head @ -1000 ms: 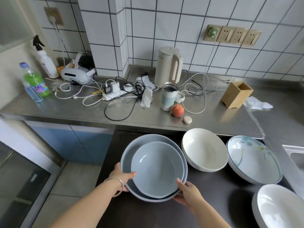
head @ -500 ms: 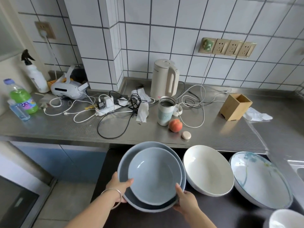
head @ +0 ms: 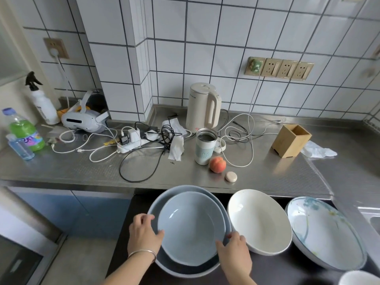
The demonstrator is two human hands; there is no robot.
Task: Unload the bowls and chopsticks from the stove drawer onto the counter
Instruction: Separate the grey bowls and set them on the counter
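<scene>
Two nested blue-grey bowls (head: 191,227) are held over the dark open stove drawer (head: 273,270), just below the steel counter (head: 82,167). My left hand (head: 144,235) grips their left rim and my right hand (head: 234,251) grips the right rim. In the drawer a white bowl (head: 259,221) leans beside them, then a floral-patterned bowl (head: 324,233). The rim of another white bowl (head: 357,278) shows at the bottom right. No chopsticks are visible.
On the counter sit a kettle (head: 203,108), a tumbler (head: 205,146), a peach (head: 217,164), a small round stone (head: 230,176), tangled cables with a power strip (head: 133,140), a wooden holder (head: 291,140), bottles (head: 24,132) and a headset (head: 82,119). A sink edge (head: 370,217) lies right.
The nested blue-grey bowls have come up and forward toward the counter edge, still held in both hands. The view has tilted upward, showing more wall.
</scene>
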